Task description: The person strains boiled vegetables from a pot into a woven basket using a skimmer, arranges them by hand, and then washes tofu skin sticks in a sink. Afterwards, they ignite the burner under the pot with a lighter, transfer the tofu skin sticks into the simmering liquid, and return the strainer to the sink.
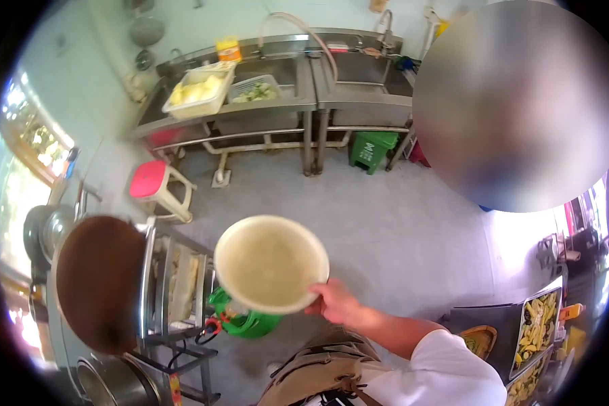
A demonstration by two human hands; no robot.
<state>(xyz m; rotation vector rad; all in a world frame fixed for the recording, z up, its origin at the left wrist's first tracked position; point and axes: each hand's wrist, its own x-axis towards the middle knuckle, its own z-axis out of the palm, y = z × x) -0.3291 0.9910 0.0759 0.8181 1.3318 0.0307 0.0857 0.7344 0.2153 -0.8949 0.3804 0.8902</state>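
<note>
A large round cream-coloured bowl (271,265) is held over the floor in the lower middle of the view. Nothing distinct can be made out inside it. My right hand (333,302) grips its rim at the lower right, fingers wrapped round the edge. Below the bowl, partly covered by it, is a green bucket (254,326). My left hand does not show. To the left of the bowl stands a metal rack (179,284), and a big brown round pan or lid (98,284) is beside that rack.
Steel sinks (264,111) line the far wall, with a tray of yellow pieces (196,91) and a basket of green pieces (256,91). A pink-topped stool (149,178) and green bin (373,150) stand before them. Food trays (540,318) are at right. A blurred disc covers the upper right.
</note>
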